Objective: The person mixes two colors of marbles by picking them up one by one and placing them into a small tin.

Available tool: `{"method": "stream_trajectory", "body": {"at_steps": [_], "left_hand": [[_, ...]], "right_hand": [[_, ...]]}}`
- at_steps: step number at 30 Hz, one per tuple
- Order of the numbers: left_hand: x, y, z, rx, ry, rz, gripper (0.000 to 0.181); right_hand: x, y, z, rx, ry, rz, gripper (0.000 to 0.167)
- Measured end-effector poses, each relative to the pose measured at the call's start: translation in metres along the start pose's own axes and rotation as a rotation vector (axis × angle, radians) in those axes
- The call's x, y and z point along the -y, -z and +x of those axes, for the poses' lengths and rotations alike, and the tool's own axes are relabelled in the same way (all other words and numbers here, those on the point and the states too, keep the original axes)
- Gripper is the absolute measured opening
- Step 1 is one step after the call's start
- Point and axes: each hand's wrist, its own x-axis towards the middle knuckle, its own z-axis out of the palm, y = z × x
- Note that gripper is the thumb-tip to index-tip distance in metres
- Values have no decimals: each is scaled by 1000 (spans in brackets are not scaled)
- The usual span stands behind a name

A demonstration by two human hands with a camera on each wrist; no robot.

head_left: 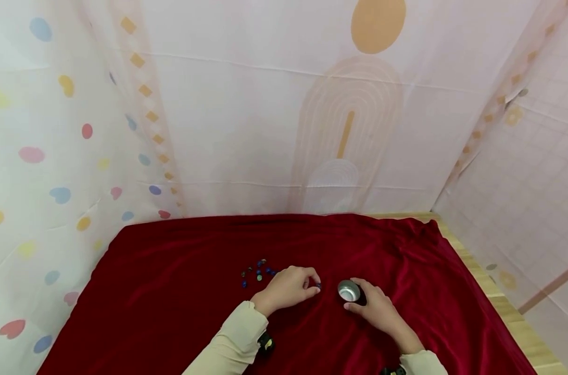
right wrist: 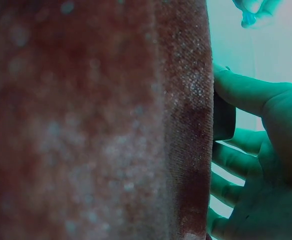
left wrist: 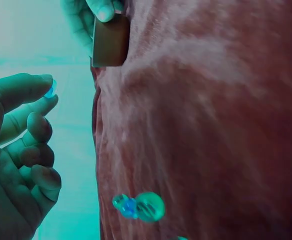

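Closest in are the pale sleeves (head_left: 232,338), then the right hand (head_left: 377,308), its grip wrapped around the side of a small metal cup (head_left: 349,291), mouth facing up at the head cam. Just left of that, the left hand (head_left: 288,289) has its grip pinching a little blue marble (head_left: 318,285) between thumb and finger, near the cup but not in it. Past that wrist there's a loose bunch of blue and greenish marbles (head_left: 259,277) on a wrinkly red cloth (head_left: 180,291). The cloth covers most of a light wooden surface (head_left: 494,294), and a pale patterned curtain (head_left: 237,130) hangs behind.
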Motion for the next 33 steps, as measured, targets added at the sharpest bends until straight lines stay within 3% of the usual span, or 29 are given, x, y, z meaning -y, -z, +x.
{"method": "stream_trajectory", "body": {"at_steps": [13, 20, 33], "left_hand": [[-21, -3, 15, 34, -25, 3, 17], [-22, -10, 17, 37, 8, -25, 17], [-29, -19, 24, 52, 12, 27, 17]], "right_hand": [[1, -1, -5, -16, 5, -21, 59], [4, -3, -3, -10, 19, -28, 59], [8, -7, -4, -4, 25, -31, 59]]}}
